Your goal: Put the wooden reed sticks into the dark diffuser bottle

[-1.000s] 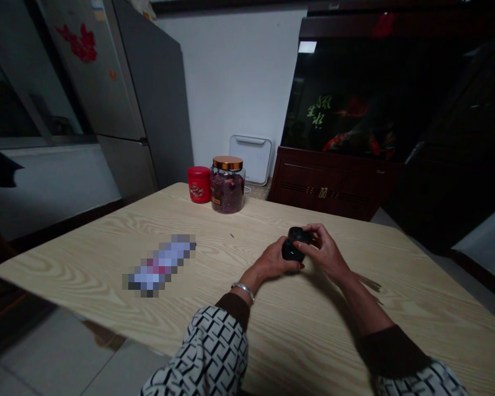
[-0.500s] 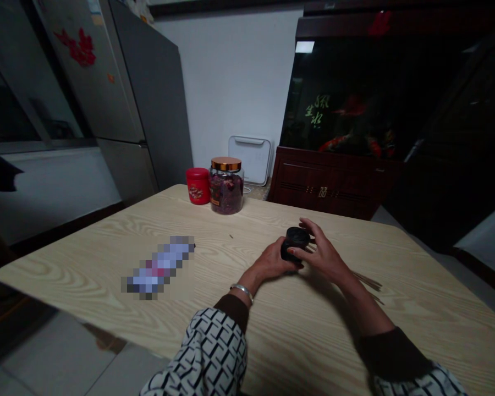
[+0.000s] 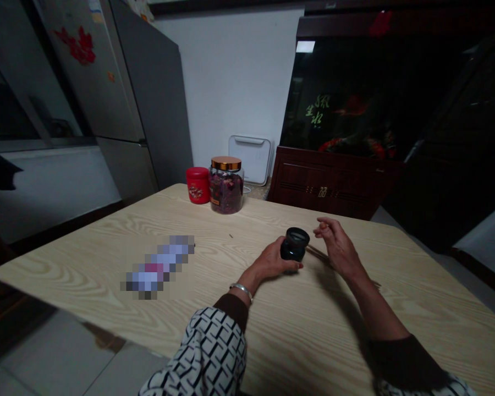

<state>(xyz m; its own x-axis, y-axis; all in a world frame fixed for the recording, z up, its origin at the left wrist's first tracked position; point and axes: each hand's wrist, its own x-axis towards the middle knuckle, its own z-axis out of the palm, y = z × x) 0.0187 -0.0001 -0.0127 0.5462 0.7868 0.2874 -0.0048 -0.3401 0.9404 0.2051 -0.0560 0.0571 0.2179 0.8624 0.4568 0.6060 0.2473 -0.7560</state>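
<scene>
My left hand [image 3: 270, 261] grips a small dark glass jar [image 3: 295, 245] upright on its fingers, just above the table. Whether a lid sits on the jar, I cannot tell. My right hand [image 3: 337, 246] hangs in the air to the right of the jar, apart from it, its fingers slightly curled and nothing visible in them. A silver bangle [image 3: 241, 292] circles my left wrist. Several thin brown sticks [image 3: 319, 254] lie on the table below my right hand.
The pale wood-grain table [image 3: 86, 258] holds a pixelated long object [image 3: 159, 267], a red canister [image 3: 198, 185] and a copper-lidded glass jar of dried flowers [image 3: 226, 186]. Behind stand a fridge [image 3: 148, 93], a white appliance [image 3: 249, 159], and a fish tank [image 3: 338, 93] on a dark wooden cabinet [image 3: 325, 184].
My right hand has lifted off the dark jar and moved up and to the right. My left hand still holds the jar, which now stands more upright.
</scene>
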